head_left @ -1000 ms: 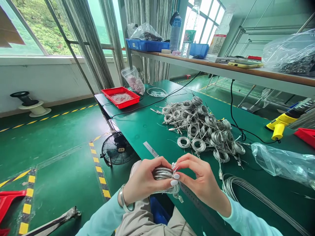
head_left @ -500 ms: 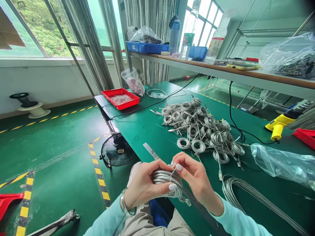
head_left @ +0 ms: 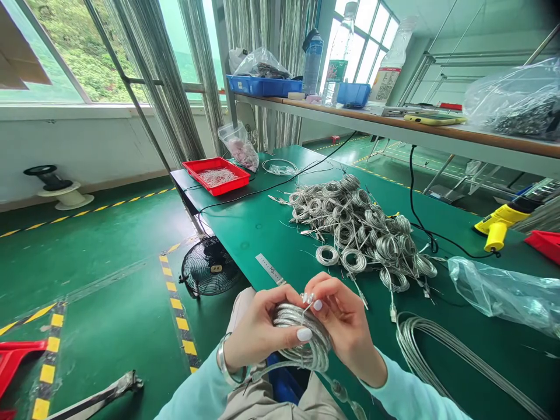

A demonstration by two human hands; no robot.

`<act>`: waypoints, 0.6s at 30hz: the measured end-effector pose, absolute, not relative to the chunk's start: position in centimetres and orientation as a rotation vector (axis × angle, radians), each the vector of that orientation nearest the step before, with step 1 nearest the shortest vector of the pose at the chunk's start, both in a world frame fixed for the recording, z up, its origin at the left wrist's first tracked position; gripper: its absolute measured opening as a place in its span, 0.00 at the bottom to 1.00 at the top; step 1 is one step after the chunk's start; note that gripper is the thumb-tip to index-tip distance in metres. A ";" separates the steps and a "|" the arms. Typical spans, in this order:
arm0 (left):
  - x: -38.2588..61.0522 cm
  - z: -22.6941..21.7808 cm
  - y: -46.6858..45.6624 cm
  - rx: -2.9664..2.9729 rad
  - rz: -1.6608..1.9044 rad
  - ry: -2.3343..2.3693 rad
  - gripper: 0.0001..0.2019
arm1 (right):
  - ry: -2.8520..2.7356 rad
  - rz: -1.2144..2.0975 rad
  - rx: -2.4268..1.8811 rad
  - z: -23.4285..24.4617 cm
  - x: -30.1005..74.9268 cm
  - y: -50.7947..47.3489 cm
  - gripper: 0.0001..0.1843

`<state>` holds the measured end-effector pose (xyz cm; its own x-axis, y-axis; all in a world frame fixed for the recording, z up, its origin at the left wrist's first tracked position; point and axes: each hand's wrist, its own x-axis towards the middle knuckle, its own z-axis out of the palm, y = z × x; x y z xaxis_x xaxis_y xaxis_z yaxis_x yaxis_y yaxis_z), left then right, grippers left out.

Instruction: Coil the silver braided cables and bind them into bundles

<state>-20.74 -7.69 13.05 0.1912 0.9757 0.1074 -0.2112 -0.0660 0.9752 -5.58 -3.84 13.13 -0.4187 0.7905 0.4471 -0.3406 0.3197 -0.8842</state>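
Now, a red tray left of centre holds thin pale strips; beside it, a clear bag contains pinkish pieces. At bottom centre, the left hand keeps its grip around a cable coil, the right hand pinching a thin tie; compared with earlier, cable ends now dangle lower.

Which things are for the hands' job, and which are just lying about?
Seems part of the job:
silvery coil of cable in the left hand
thin pale strand pinched by the right hand
heap of silvery cable coils

Probably just lying about:
round black fan
yellow-cased phone
clear plastic bottle with green label
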 end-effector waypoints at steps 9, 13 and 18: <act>-20.8 12.9 -7.4 1.156 1.195 0.837 0.22 | -1.603 1.325 -0.498 13.3 -5.0 -3.4 0.06; -20.7 13.1 -7.6 1.074 1.142 0.847 0.22 | -1.588 1.309 -0.500 13.2 -5.3 -3.6 0.07; -20.6 13.1 -7.6 1.051 1.095 0.879 0.24 | -1.591 1.303 -0.510 12.8 -5.2 -3.8 0.07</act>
<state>-20.63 -7.65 13.12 0.2425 0.9689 -0.0503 -0.2587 0.1146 0.9591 -5.20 -3.83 12.82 -0.4328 0.7998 0.4160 -0.2500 0.3369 -0.9077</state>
